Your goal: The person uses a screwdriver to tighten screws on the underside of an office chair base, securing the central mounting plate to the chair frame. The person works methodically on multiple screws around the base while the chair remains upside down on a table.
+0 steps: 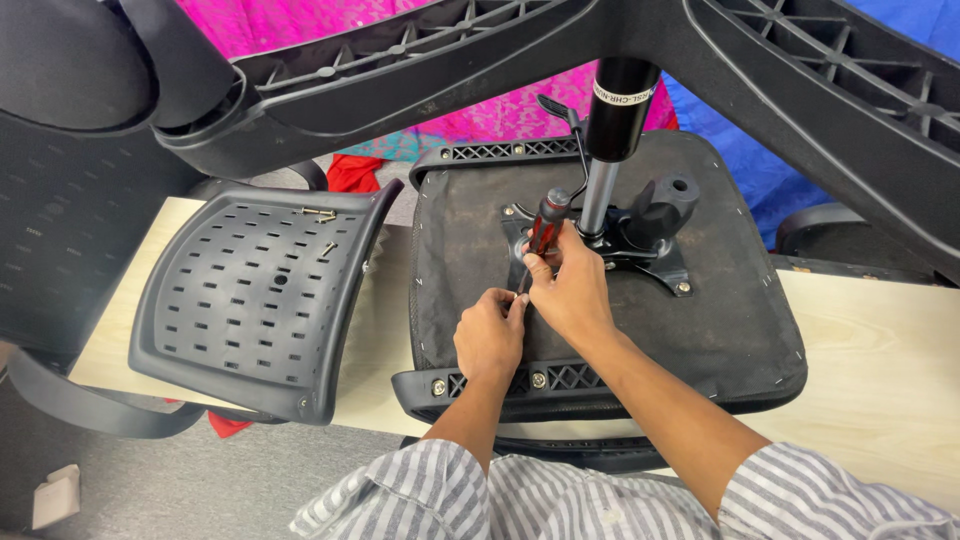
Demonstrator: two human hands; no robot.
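Note:
An upturned office chair seat (pixel 720 330) lies on a pale wooden table (pixel 880 360), its black underside facing up. My right hand (pixel 570 290) grips a screwdriver with a red and black handle (pixel 545 222), held upright near the metal mechanism plate (pixel 640 250). My left hand (pixel 490 335) sits just beside it, fingertips pinching at the screwdriver's shaft low down against the seat. The gas-lift column (pixel 612 130) rises from the mechanism to the black star base (pixel 480 50) overhead.
A perforated black plastic backrest shell (pixel 250 300) lies to the left with a few loose screws (pixel 322 215) on it. A mesh chair back (pixel 60 240) stands at far left. Pink and blue cloth hangs behind. A small white box (pixel 55 495) lies on the floor.

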